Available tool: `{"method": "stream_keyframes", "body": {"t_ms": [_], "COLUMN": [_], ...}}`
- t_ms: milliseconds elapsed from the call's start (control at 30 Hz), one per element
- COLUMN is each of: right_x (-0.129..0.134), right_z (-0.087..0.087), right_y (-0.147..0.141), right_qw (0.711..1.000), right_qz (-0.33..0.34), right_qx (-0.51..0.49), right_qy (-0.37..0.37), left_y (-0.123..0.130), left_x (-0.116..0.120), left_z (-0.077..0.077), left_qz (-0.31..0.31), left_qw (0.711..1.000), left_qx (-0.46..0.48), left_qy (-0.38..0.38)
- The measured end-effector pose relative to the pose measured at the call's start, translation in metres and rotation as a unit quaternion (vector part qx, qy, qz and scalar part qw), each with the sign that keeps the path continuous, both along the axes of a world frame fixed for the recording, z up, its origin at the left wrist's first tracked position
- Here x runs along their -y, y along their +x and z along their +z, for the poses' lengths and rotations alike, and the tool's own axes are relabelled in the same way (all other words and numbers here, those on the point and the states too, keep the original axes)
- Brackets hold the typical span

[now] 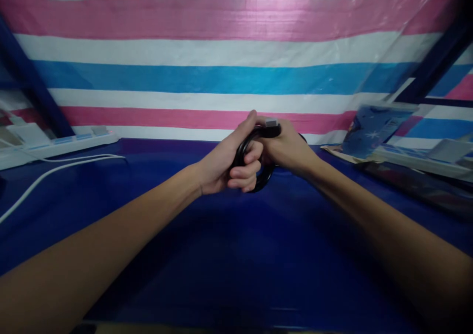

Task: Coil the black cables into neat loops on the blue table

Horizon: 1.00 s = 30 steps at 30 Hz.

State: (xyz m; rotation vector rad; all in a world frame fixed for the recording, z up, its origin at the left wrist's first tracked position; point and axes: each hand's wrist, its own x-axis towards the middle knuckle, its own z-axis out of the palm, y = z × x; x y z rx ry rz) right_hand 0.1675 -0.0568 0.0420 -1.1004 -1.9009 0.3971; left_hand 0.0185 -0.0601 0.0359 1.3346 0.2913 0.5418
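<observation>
A black cable (264, 179), wound into a small coil, is held above the blue table. My left hand (236, 161) has its fingers curled around the left side of the coil, with the thumb pointing up. Against it, my right hand (288, 144) is closed on the other side of the same coil. The cable's black plug (272, 129) with a flat metal end sticks up between the hands, near the right knuckles. Most of the right fingers are hidden behind the coil and the hand itself.
The blue table (236, 255) spreads beneath both arms. On the left lie a white power strip (84, 141) and a white cord (48, 179). At right are a blue packet (377, 129), another power strip (417, 159) and a dark flat object (414, 183). A striped sheet (207, 78) hangs behind.
</observation>
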Motion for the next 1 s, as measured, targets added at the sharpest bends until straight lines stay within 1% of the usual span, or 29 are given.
{"method": "stream_keyframes", "body": {"t_ms": [100, 167, 200, 267, 333, 400, 467, 533, 600, 667, 700, 767, 800, 867, 933, 967, 1000], "right_x": [0.003, 0.005, 0.006, 0.005, 0.002, -0.001, -0.003, -0.003, -0.002, -0.001, 0.000, 0.002, 0.004, 0.007, 0.011, 0.012, 0.012], "right_z": [0.002, 0.003, 0.003, 0.002, -0.002, -0.006, -0.007, -0.007, -0.005, -0.001, 0.000, 0.003, 0.004, 0.004, 0.003, 0.002, 0.001], "right_y": [-0.003, -0.004, -0.004, -0.004, -0.004, -0.004, -0.004, -0.004, -0.002, 0.001, 0.002, 0.003, 0.003, 0.000, -0.004, -0.007, -0.008], "right_qw": [0.996, 0.996, 0.998, 0.999, 0.993, 0.979, 0.966, 0.957, 0.949, 0.946, 0.950, 0.969, 0.980, 0.995, 0.998, 0.997, 0.996], "right_qz": [-0.017, -0.025, -0.018, 0.016, 0.046, 0.064, 0.076, 0.087, 0.109, 0.125, 0.119, 0.077, 0.052, 0.035, 0.063, 0.080, 0.088], "right_qx": [0.037, 0.036, 0.021, -0.034, -0.108, -0.177, -0.217, -0.235, -0.237, -0.227, -0.218, -0.178, -0.149, -0.076, -0.019, -0.008, -0.010], "right_qy": [0.079, 0.079, 0.065, 0.023, -0.031, -0.078, -0.115, -0.148, -0.179, -0.193, -0.188, -0.153, -0.122, -0.053, -0.008, 0.001, 0.004], "left_y": [-0.005, -0.008, -0.009, -0.010, -0.010, -0.009, -0.007, -0.006, -0.004, -0.004, -0.004, -0.006, -0.008, -0.009, -0.009, -0.008, -0.006], "left_x": [0.006, 0.008, 0.008, 0.005, -0.001, -0.009, -0.015, -0.019, -0.019, -0.017, -0.016, -0.012, -0.009, -0.002, 0.009, 0.014, 0.018], "left_z": [0.005, 0.009, 0.011, 0.015, 0.017, 0.015, 0.011, 0.007, 0.003, 0.002, 0.002, 0.003, 0.004, 0.005, 0.006, 0.006, 0.006], "left_qz": [-0.073, -0.094, -0.089, -0.041, 0.042, 0.136, 0.200, 0.223, 0.217, 0.198, 0.185, 0.139, 0.098, -0.022, -0.154, -0.198, -0.218], "left_qw": [0.996, 0.993, 0.993, 0.995, 0.996, 0.987, 0.974, 0.967, 0.968, 0.972, 0.975, 0.982, 0.985, 0.986, 0.973, 0.968, 0.967], "left_qx": [-0.040, -0.069, -0.081, -0.089, -0.071, -0.048, -0.040, -0.039, -0.036, -0.030, -0.028, -0.037, -0.053, -0.101, -0.139, -0.140, -0.125], "left_qy": [-0.001, -0.006, -0.005, 0.010, 0.040, 0.075, 0.101, 0.115, 0.122, 0.123, 0.122, 0.124, 0.130, 0.132, 0.099, 0.070, 0.038]}}
